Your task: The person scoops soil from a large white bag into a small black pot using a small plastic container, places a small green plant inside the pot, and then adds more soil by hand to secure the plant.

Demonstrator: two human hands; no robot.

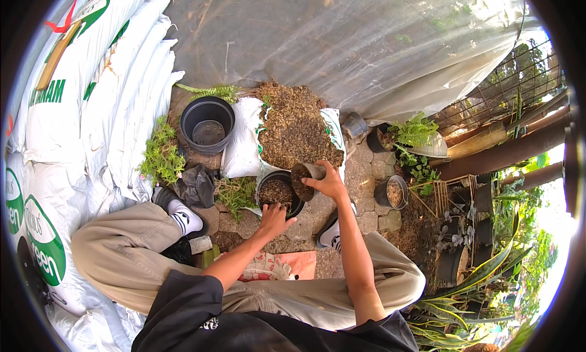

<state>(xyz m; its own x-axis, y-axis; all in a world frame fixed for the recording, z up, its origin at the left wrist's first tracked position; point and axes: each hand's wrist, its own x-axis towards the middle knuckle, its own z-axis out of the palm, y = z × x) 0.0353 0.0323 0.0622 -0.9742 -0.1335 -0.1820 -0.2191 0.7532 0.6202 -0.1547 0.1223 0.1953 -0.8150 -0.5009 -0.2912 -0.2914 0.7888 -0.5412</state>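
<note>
My right hand [327,182] grips a small dark pot [303,184], tilted with soil inside, just above and right of a larger black pot [297,205] that holds brown mix. My left hand [273,221] is at that larger pot's near side, fingers apart and reaching over the rim into the mix. Behind them an opened white sack [243,138] spills a heap of shredded brown material [293,123]. A stack of empty black pots [207,114] stands to the upper left, above a crumpled black bag [192,184].
White sacks [91,108] are piled at left. Small leafy plants [162,157] grow beside them. A filled pot [390,193], a fern [415,132] and snake plants [452,309] are at right. Plastic sheeting [342,41] forms the backdrop. My crossed legs are on the paving [369,224].
</note>
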